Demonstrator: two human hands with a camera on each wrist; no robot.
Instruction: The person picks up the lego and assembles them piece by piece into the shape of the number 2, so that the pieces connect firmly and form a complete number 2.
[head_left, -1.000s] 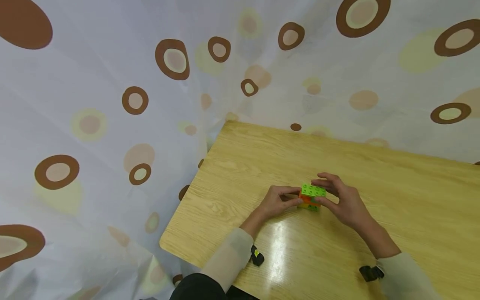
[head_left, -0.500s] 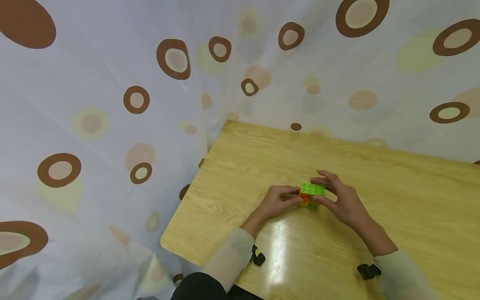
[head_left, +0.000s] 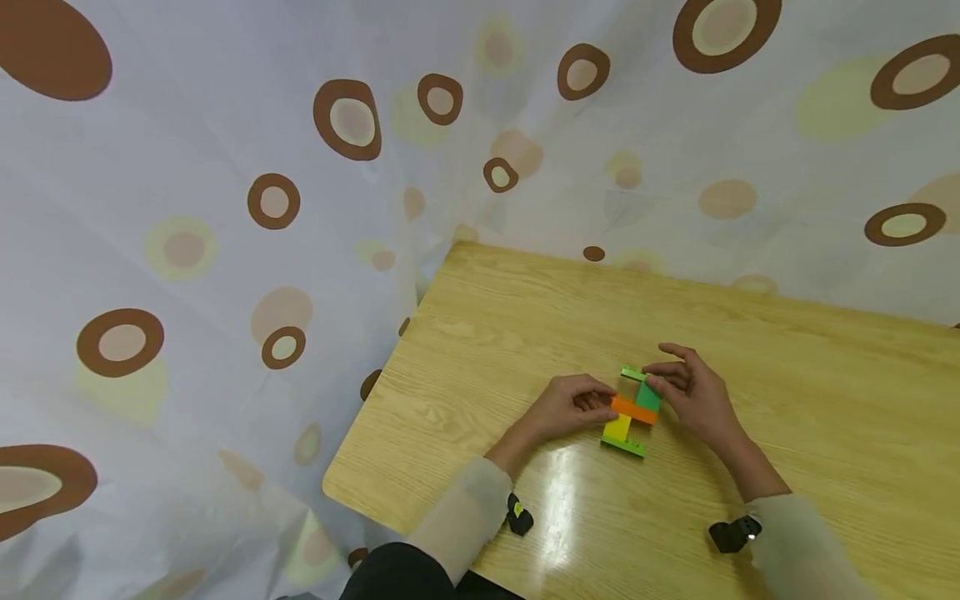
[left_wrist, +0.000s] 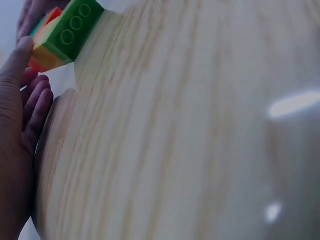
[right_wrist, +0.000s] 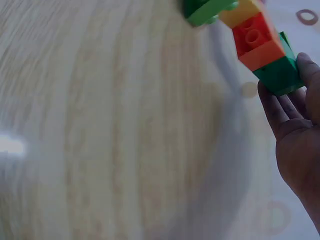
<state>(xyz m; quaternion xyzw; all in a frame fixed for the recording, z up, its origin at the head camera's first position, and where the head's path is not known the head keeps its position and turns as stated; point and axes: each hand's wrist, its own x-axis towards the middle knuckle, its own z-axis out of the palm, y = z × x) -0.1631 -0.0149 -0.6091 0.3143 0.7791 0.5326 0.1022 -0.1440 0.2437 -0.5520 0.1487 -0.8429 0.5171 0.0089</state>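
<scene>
Toy building bricks, joined into one piece, lie tipped on their side between the two hands in the head view. At the middle is an orange brick (head_left: 636, 409), with a yellow brick (head_left: 617, 427) and a light green brick (head_left: 624, 448) on the near side. A dark green brick (head_left: 648, 397) and another light green brick (head_left: 632, 373) form the far side. My left hand (head_left: 566, 405) pinches the orange brick's left end. Thumb and fingers of my right hand (head_left: 699, 398) hold the dark green brick; the right wrist view shows its underside gripped by the fingertips.
The pale wooden table (head_left: 510, 325) spreads around the bricks, with its left edge beyond the left hand. A patterned sheet (head_left: 210, 250) hangs along the left and back sides. Dark cloth shows at the near edge.
The joined bricks have turned from upright, studs up, onto their side, the bottom brick swinging toward the person. My right hand has shifted slightly right; the left hand keeps hold.
</scene>
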